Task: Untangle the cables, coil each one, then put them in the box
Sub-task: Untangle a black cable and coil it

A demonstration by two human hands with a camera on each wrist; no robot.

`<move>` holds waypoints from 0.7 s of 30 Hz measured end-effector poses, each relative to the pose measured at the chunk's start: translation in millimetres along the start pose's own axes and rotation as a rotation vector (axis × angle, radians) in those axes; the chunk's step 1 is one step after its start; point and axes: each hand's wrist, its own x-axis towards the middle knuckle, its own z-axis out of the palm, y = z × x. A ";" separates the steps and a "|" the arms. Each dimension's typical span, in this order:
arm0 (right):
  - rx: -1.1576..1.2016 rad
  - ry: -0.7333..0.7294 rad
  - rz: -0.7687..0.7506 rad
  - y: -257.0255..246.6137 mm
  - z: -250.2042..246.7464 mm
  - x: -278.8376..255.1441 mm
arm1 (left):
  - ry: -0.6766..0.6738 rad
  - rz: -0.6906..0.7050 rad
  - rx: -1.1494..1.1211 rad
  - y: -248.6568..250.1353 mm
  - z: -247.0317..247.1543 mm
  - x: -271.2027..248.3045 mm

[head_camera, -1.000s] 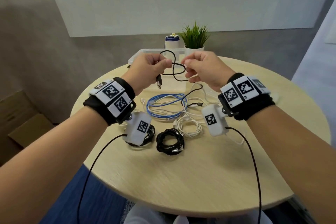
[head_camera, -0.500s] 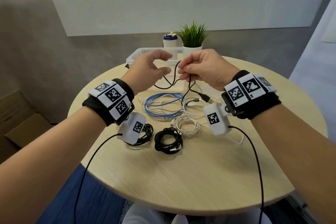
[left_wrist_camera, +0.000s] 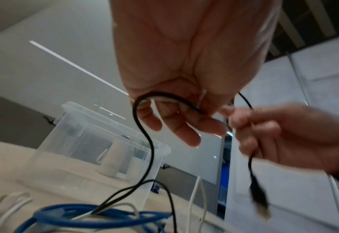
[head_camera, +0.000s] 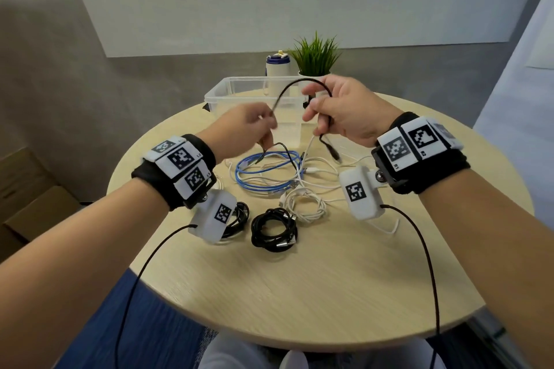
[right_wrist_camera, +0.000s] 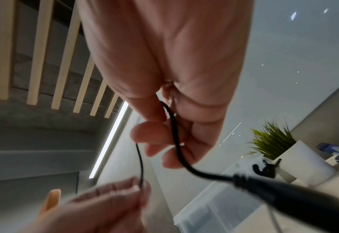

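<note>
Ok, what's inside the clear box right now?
No cables show inside the clear plastic box. Only the white bottle behind shows through. The hands cover its near right part.

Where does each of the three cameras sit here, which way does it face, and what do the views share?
Head: worn on the head, looking forward and down at the round table; both forearms, left hand and right hand show.
Left wrist: under the left hand, looking along its palm and upward; the right hand shows too.
Right wrist: under the right hand, looking up toward the ceiling; left fingertips show.
Shared: the thin black cable held between both hands, and the clear box.
</note>
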 end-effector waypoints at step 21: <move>0.693 0.162 -0.094 -1.0 0.9 1.3 | -0.230 -0.104 0.293 -6.2 2.6 -0.6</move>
